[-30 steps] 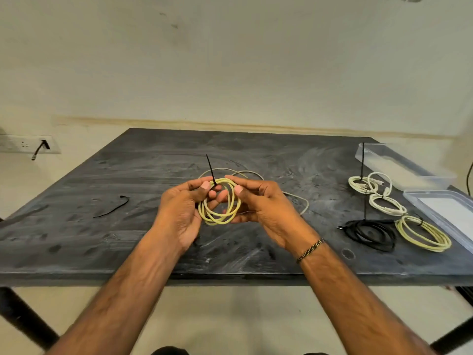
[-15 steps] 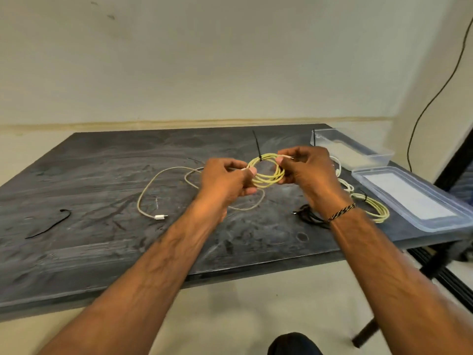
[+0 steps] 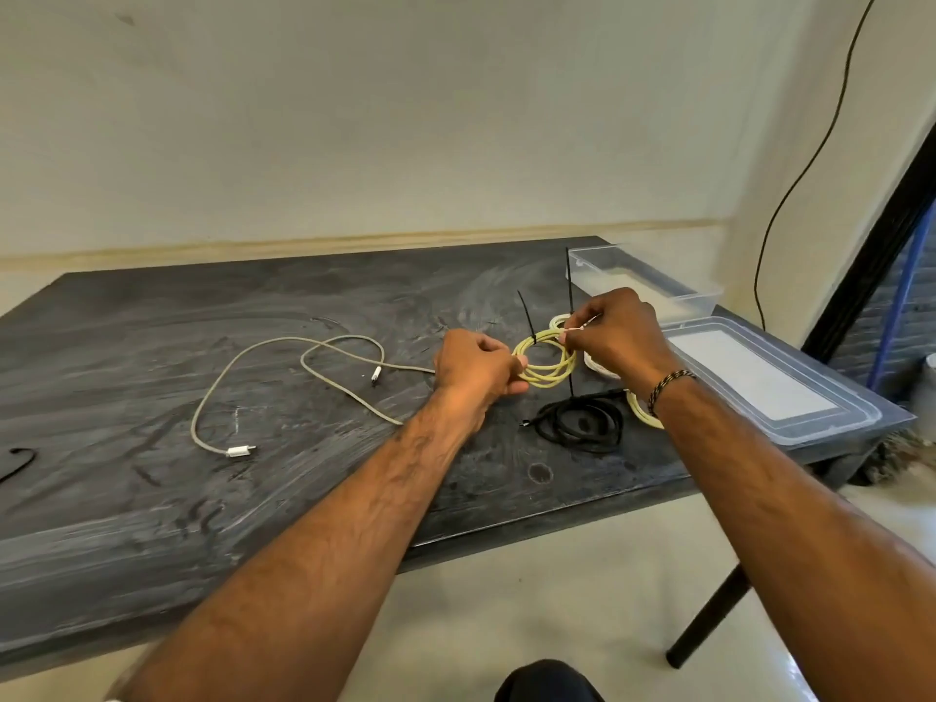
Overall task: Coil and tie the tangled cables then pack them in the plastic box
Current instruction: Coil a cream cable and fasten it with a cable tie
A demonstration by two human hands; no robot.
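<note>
Both hands carried the coiled yellow cable [image 3: 546, 361] rightward, mid-frame above the dark surface [image 3: 253, 499]. Left hand [image 3: 476, 369] and right hand [image 3: 615, 331] fingers pinch it, black zip tie [image 3: 527, 316] on. Tying done; next, pack in clear plastic box [image 3: 653, 286].

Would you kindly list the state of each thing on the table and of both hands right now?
Yellow cable: coiled, held off the table by both hands.
Zip tie: round the yellow cable, tail sticking up.
Left hand: grips the coil's left side.
Right hand: pinches the coil's right side.
White cable: loose, uncoiled on the table.
Black cable: coiled, on the table.
Plastic box: open.
Lid: off, flat beside the box.
</note>
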